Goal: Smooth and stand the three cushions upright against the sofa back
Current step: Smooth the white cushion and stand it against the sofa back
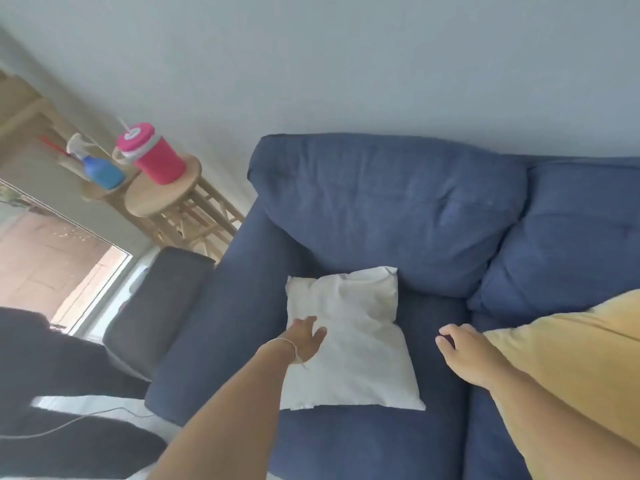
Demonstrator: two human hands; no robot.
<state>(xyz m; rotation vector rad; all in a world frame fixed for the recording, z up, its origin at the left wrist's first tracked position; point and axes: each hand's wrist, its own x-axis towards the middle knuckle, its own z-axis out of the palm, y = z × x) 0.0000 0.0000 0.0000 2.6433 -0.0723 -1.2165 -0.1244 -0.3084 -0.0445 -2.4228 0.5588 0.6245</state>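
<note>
here, left hand [306, 337] spread on white cushion [349, 341], right hand [464, 351] loose, empty

The sofa [398, 209] is dark denim blue, plain and without pattern. On its seat lies a plain white cushion [349, 341]; at the seat's right edge is a mustard-yellow cushion [571, 362]. The round stools [162, 192] are pale wood. One carries a pink jug [152, 154] (grey band below its lid), the other a blue spray bottle [100, 169] with a white trigger.
</note>
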